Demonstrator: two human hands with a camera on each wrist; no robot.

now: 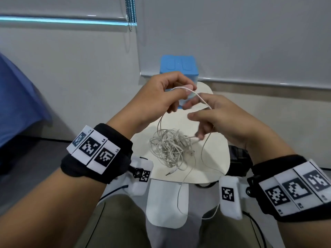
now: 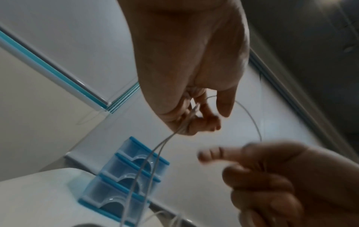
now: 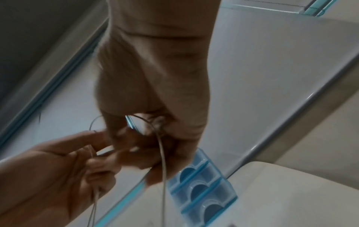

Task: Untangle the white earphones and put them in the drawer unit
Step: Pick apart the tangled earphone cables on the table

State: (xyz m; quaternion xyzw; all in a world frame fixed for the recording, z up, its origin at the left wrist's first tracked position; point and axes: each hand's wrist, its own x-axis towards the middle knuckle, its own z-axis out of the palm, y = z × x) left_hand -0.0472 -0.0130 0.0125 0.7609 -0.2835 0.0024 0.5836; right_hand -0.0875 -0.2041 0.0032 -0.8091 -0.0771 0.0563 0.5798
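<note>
White earphones (image 1: 170, 149) lie mostly as a loose tangled heap on the small pale surface (image 1: 211, 169) in front of the person, with no single long axis to the pile. From it one strand rises steeply to the left hand (image 1: 161, 97), arches to the right across to the right hand (image 1: 220, 119), then drops again. Another long loop trails off the near edge of the surface and hangs down between the person's knees. A small plug end lies near that front edge, pointing roughly left.

Left hand fingers are curled, pinching the cable between thumb and fingertips; the left wrist view shows two strands leaving the fist downward. Right hand fingers are also bent around the cable, index partly extended, with a lower fingertip pinching a strand at the edge of the heap.

Behind the hands stands the drawer unit (image 1: 179, 67), blue-topped with clear blue drawers stacked vertically; in the head view its front is largely hidden by the hands. Both wrist views are blurred, so the exact finger contacts are hard to make out. Earbuds themselves cannot be picked out in the tangle.
</note>
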